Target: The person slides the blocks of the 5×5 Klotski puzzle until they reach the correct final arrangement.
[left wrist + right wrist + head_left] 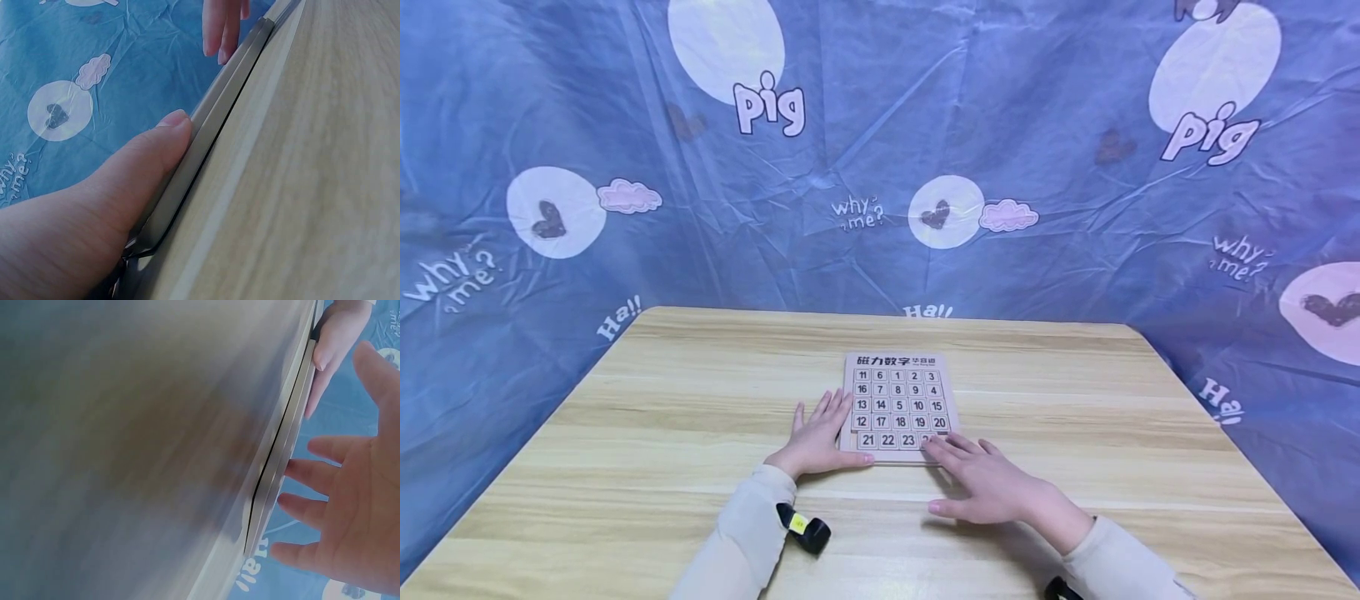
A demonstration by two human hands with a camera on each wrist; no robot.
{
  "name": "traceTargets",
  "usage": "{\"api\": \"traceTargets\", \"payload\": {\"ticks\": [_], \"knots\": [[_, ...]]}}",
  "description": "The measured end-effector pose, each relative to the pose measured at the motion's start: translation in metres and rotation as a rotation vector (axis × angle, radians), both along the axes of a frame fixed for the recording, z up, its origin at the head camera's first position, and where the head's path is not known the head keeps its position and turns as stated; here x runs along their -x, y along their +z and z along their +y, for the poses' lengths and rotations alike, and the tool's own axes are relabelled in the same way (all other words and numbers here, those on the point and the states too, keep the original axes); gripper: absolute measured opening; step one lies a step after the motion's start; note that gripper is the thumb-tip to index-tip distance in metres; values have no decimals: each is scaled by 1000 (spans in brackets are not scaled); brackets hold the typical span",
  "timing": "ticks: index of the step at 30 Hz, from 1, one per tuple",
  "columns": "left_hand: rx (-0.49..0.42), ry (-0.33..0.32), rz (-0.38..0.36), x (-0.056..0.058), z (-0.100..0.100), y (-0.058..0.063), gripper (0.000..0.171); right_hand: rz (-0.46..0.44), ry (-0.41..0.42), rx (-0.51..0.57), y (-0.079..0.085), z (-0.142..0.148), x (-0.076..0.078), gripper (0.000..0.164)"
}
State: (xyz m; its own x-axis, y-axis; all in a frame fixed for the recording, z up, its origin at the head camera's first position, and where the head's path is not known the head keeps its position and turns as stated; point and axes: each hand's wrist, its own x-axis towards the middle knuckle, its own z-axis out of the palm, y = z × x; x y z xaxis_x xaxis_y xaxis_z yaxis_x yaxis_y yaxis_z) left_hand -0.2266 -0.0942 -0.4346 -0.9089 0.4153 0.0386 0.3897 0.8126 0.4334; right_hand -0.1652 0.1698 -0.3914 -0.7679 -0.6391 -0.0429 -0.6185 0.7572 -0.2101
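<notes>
On the surface [662, 417], a number puzzle [898, 406]; left hand [818, 440] touches its edge, right hand [988, 481] overlaps one corner, both with fingers extended.

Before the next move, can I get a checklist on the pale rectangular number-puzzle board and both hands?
1. Pale rectangular number-puzzle board flat on the light wood-grain table: ok.
2. Left hand touching the board, thumb at the near edge: ok.
3. Right hand pressing a tile: cannot tell; fingers overlap the lower right corner in the head view.
4. Bottom row's last tile readable: not ok; partly covered.
5. Square black-numbered tiles in numerical order: not ok; top row reads 11, 6, 1, 2, 3.
6. Bottom row aligned with columns above: not ok; 21, 22, 23 sit offset rightward.
</notes>
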Motion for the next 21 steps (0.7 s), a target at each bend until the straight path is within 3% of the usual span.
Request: {"api": "traceTargets", "payload": {"ticks": [14,21], "knots": [[17,14,2,0,-2,-2,108,-35,18,12,3,-9,2,78],[10,3,0,0,0,-1,108,-47,-29,54,0,-1,15,79]]}}
